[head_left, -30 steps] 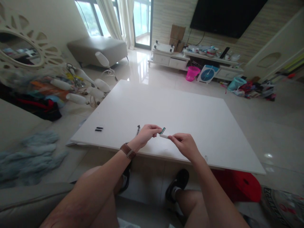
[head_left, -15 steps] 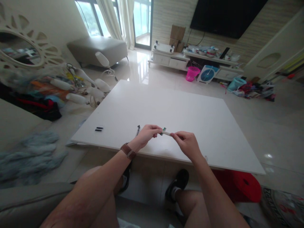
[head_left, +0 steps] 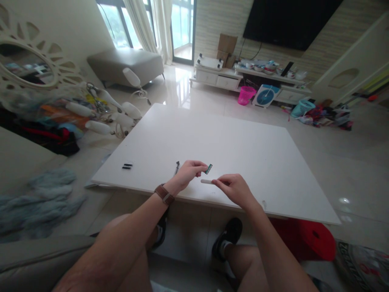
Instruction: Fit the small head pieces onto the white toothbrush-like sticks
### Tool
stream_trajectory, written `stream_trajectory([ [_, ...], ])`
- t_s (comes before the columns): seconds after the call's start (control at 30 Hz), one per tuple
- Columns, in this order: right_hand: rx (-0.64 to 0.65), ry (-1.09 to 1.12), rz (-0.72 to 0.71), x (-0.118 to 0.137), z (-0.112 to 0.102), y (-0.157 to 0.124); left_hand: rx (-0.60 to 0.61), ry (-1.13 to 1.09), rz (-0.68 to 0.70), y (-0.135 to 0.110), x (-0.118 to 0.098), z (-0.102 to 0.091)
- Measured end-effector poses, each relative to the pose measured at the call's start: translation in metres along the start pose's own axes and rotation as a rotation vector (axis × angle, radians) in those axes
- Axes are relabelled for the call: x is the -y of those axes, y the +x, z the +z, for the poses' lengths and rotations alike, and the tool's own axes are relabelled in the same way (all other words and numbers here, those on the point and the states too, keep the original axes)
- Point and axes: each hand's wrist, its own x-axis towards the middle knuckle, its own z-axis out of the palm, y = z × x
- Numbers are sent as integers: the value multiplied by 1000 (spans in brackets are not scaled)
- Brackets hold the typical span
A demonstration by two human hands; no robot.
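Note:
My left hand (head_left: 191,172), with a brown watch strap at the wrist, pinches a small green circuit board (head_left: 208,168) by its lower end over the white table (head_left: 219,138). Just below and to the right, my right hand (head_left: 235,186) is closed on a short, pale, flat stick (head_left: 206,181) that points left. Stick and board are apart. Behind my left hand lies a slim dark tool (head_left: 176,166), partly covered by the hand. Farther left rest two small black strips (head_left: 127,166).
A small clear piece (head_left: 264,204) lies near the table's front edge. A lamp with several white shades (head_left: 130,109) stands at the left side. Under the right front is a red roll (head_left: 316,239). A pink basket (head_left: 246,95) stands beyond the table.
My right hand has drawn the pale stick down and away from the green board, which it crossed before. My left hand stays nearly in place, still pinching the board.

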Motion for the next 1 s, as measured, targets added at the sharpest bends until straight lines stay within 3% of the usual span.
stream_trajectory([
  [0.13, -194, -4, 74, -3, 0, 0, 17, -6, 4, 0, 0, 0],
  [0.3, -19, -12, -16, -2, 2, 0, 1, 7, 13, -2, -2, 1],
  [0.47, -202, -7, 79, -1, 0, 2, 10, 14, 18, -1, -2, 1],
  [0.63, -76, 1, 31, -2, 2, 1, -2, 43, 24, 0, -1, -1],
  [0.9, -375, -134, 133, -5, -8, 1, 32, 59, 10, -2, -1, 0],
  [1.0, -297, -76, 83, -3, -10, 1, 46, 46, 1, -2, -1, 1],
])
